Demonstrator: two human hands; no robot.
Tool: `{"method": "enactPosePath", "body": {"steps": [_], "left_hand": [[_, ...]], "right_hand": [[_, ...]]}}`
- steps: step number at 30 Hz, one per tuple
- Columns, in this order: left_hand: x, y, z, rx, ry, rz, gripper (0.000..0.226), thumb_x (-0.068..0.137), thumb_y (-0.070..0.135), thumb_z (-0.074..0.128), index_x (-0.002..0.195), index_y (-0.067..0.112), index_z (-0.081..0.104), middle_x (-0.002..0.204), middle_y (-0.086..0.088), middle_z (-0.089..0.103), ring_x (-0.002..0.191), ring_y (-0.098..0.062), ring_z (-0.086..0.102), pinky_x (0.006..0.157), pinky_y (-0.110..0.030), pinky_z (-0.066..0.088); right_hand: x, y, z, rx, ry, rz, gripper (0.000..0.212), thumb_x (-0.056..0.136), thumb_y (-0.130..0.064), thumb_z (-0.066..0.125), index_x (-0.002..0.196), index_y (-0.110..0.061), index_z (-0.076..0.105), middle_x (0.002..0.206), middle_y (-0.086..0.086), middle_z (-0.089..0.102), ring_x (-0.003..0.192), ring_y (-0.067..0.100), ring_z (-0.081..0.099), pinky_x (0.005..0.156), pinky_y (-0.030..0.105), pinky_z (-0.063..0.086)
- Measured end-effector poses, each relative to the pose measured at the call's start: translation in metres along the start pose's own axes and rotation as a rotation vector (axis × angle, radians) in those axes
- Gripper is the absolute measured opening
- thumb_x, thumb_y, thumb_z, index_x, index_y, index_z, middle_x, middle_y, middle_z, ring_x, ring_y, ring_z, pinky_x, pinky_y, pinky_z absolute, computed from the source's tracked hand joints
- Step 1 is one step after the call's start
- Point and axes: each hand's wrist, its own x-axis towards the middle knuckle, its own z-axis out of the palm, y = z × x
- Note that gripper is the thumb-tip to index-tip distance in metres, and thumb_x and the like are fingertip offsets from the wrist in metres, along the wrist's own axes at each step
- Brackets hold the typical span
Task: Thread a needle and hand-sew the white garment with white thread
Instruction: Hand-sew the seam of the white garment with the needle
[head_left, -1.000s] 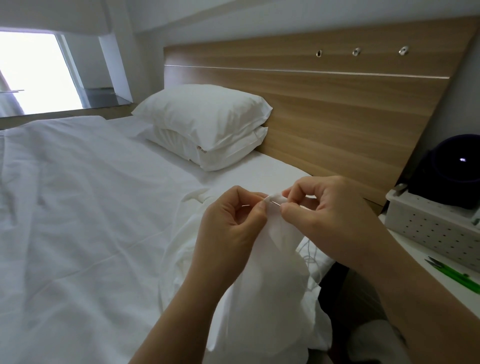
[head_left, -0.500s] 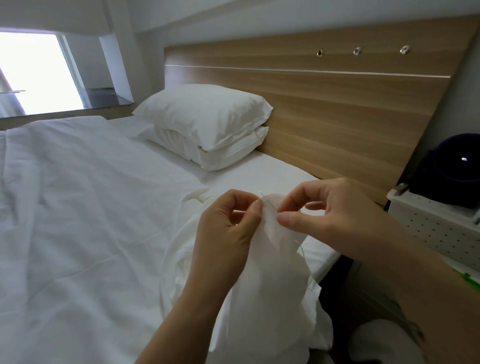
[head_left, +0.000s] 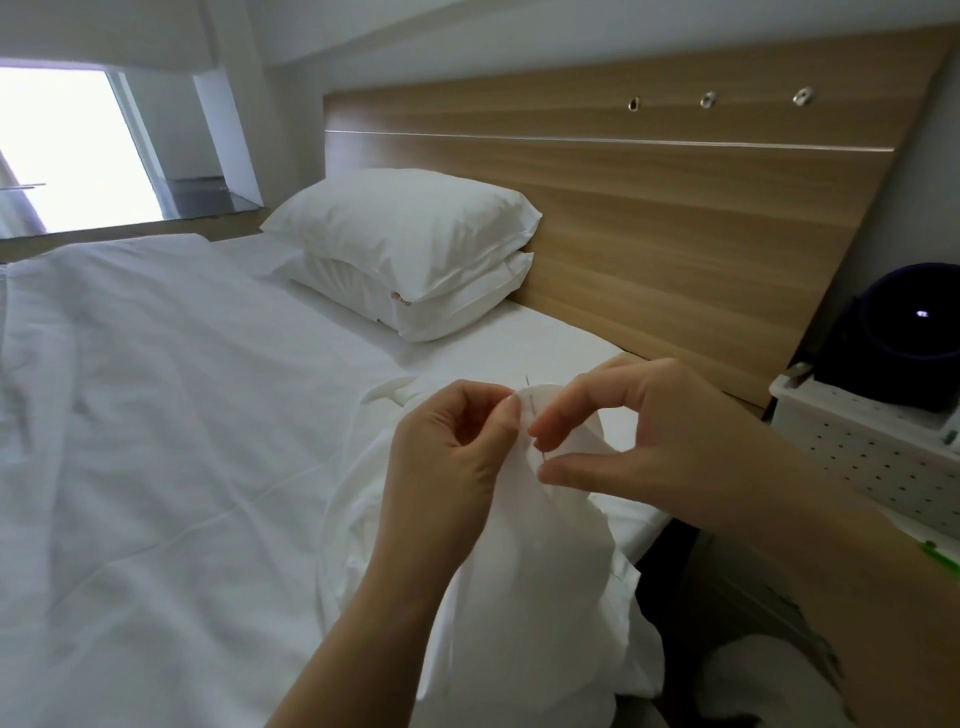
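My left hand (head_left: 447, 457) pinches the fold of the white garment (head_left: 519, 571), held above the bed (head_left: 208, 415), with the needle (head_left: 528, 384) stuck through it, while my right hand (head_left: 665, 431) is released, thumb and forefinger apart beside it; I should grip the tip and pull straight, keeping the fold taut.

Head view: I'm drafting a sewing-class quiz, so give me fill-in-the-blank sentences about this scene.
1. A thin metal needle pokes from the white fabric garment, just above the left hand's ___.
2. ___ white pillows lie stacked by the wooden headboard.
3. The white perforated plastic basket stands on the person's ___ side.
Missing words: thumb; two; right.
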Motion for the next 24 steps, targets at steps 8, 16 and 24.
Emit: {"method": "enactPosePath", "body": {"steps": [8, 16, 24], "left_hand": [[-0.002, 0.005, 0.001, -0.030, -0.031, 0.010, 0.019, 0.089, 0.017, 0.063, 0.077, 0.029, 0.071, 0.074, 0.017, 0.069, 0.072, -0.002, 0.063, 0.064, -0.012, 0.050], [0.001, 0.001, -0.004, 0.008, -0.052, -0.001, 0.018, 0.090, 0.017, 0.063, 0.078, 0.029, 0.070, 0.073, 0.018, 0.069, 0.071, 0.001, 0.063, 0.065, -0.010, 0.048], [0.000, 0.004, -0.004, 0.029, -0.118, 0.041, 0.015, 0.088, 0.018, 0.063, 0.081, 0.028, 0.072, 0.076, 0.006, 0.072, 0.072, -0.014, 0.067, 0.068, -0.024, 0.056]], "right_hand": [[0.006, 0.015, 0.005, -0.167, 0.245, -0.104, 0.006, 0.073, -0.045, 0.065, 0.077, -0.042, 0.068, 0.072, -0.034, 0.059, 0.093, -0.004, 0.053, 0.079, 0.006, 0.035], [0.018, 0.017, -0.013, 0.173, 0.268, 0.187, 0.045, 0.057, -0.068, 0.054, 0.078, -0.032, 0.071, 0.081, -0.019, 0.068, 0.081, 0.006, 0.062, 0.073, 0.020, 0.049], [0.037, 0.010, -0.003, 0.301, -0.076, 0.362, 0.024, 0.075, -0.042, 0.072, 0.077, -0.019, 0.077, 0.083, 0.002, 0.075, 0.084, 0.020, 0.071, 0.084, 0.041, 0.055]]}}
